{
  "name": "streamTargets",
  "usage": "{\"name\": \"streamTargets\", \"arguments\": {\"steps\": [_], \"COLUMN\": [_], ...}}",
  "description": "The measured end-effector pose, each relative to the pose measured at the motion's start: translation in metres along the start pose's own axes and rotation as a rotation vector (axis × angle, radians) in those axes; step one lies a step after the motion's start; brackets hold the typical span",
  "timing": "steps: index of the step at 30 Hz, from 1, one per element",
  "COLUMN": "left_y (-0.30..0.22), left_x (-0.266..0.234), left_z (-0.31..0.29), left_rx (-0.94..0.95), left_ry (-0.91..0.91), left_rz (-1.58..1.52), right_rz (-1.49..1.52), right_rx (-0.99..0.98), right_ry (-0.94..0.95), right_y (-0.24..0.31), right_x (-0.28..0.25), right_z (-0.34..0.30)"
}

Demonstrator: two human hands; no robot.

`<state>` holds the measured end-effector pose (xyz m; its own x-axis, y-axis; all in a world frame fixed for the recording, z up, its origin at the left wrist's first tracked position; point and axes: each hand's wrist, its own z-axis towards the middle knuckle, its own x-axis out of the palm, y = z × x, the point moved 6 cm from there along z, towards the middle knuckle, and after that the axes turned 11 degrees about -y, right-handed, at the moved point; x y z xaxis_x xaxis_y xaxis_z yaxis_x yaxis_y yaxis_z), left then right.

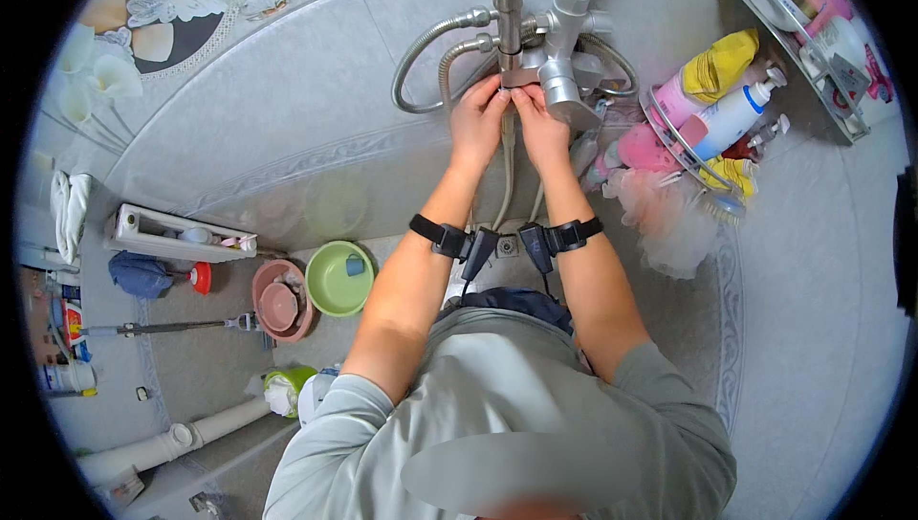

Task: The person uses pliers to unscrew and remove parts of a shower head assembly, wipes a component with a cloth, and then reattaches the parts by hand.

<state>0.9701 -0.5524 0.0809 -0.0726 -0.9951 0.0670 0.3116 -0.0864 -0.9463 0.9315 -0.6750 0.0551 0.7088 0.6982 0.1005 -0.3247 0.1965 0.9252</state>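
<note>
A chrome valve [508, 18] with a blue-capped top stands upright against the tiled wall. Right at its lower end, my left hand [477, 122] and my right hand [539, 128] meet, thumbs and fingertips pinched close together. The small part between them is covered by my fingers, so its kind is unclear. Just above my right fingers is a flat metal bracket [521, 77]. Braided metal hoses [418, 53] loop out to the left of the valve. A thin pale hose [509, 171] hangs down between my wrists. A thick silver pipe fitting [564, 80] rises beside my right hand.
On the right, a wire basket [677, 130] holds bottles and yellow packs, under a corner shelf [798, 46] of toiletries. A mesh bath puff [660, 219] hangs below. Green [340, 278] and pink [278, 307] basins lie at lower left, near a white wall rack [182, 233].
</note>
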Motion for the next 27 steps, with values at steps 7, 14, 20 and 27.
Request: {"name": "streamTargets", "arguments": {"steps": [7,14,20,27], "left_y": [-0.003,0.004,0.009,-0.002], "left_x": [0.001,0.005,0.002,0.000], "left_z": [0.000,0.000,0.004,-0.004], "left_rx": [0.041,-0.093,-0.123,0.017], "left_ry": [0.002,0.049,0.025,-0.091], "left_rz": [0.050,-0.209,-0.126,0.050], "right_rz": [0.020,0.164,0.203,0.098], "right_rx": [-0.064,0.020,0.003,0.066], "right_ry": [-0.042,-0.002,0.053,0.149], "right_y": [0.001,-0.004,0.003,-0.007], "right_x": [0.000,0.005,0.004,0.006], "right_z": [-0.002,-0.001,0.001,0.004]}}
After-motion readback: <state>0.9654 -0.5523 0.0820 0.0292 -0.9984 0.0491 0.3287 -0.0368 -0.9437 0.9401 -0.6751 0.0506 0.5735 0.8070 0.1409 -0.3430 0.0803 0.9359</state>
